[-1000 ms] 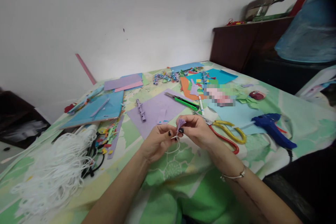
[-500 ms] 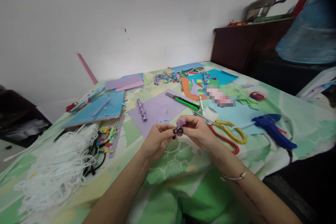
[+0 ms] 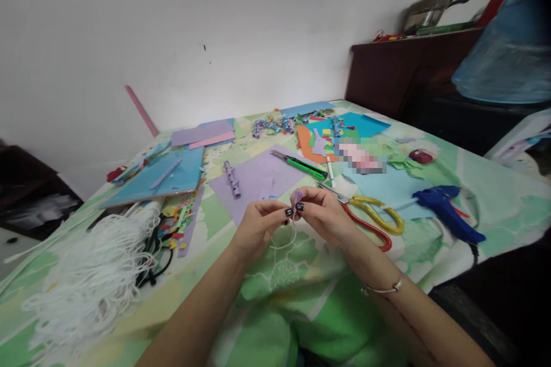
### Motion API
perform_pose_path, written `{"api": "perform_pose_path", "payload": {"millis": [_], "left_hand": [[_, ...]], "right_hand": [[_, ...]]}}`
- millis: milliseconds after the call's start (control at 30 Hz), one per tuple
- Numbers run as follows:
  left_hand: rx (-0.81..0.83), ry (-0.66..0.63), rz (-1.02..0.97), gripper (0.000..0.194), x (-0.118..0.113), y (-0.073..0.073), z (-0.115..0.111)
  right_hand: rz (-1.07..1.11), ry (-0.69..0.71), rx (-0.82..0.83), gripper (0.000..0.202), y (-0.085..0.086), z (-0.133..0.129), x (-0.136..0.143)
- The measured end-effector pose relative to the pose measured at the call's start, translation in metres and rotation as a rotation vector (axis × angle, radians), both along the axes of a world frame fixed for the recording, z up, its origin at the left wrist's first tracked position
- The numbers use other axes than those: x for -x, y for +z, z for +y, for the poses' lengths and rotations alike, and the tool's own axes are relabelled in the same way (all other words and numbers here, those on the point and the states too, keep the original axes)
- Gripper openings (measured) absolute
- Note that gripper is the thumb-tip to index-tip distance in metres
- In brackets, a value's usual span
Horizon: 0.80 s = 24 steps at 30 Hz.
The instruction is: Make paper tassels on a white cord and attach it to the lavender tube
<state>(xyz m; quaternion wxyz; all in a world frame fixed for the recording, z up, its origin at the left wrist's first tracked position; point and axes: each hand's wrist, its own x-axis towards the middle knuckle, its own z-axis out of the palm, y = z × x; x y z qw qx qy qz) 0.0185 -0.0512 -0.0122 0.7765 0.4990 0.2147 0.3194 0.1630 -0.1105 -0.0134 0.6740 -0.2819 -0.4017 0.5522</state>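
Above the patterned tablecloth point(image 3: 262, 304), our left hand point(image 3: 258, 226) pinches a purple tassel point(image 3: 298, 196) at its base, white cord point(image 3: 295, 234) hanging beneath; our right hand point(image 3: 325, 215) pinches it too. Probably light, crushable paper, best held low.

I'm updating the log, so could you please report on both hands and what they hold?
Right hand pinching purple fringed piece; left hand pinching at its base. White cord looped below. Scissors close beside right hand, apparently not in the way.
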Motion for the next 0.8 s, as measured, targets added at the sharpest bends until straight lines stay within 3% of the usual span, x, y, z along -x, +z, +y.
{"api": "perform_pose_path", "payload": {"millis": [600,800], "left_hand": [[-0.157,0.076,-0.002,0.005,-0.0018,0.0014,0.0014],[-0.334,0.182,0.031,0.034,-0.0034,-0.0034,0.0025]], "right_hand": [[-0.002,-0.046,0.033,0.008,-0.0038,0.0016,0.0005],[-0.028,-0.073,0.05,0.009,-0.0079,0.0034,-0.0005]]}}
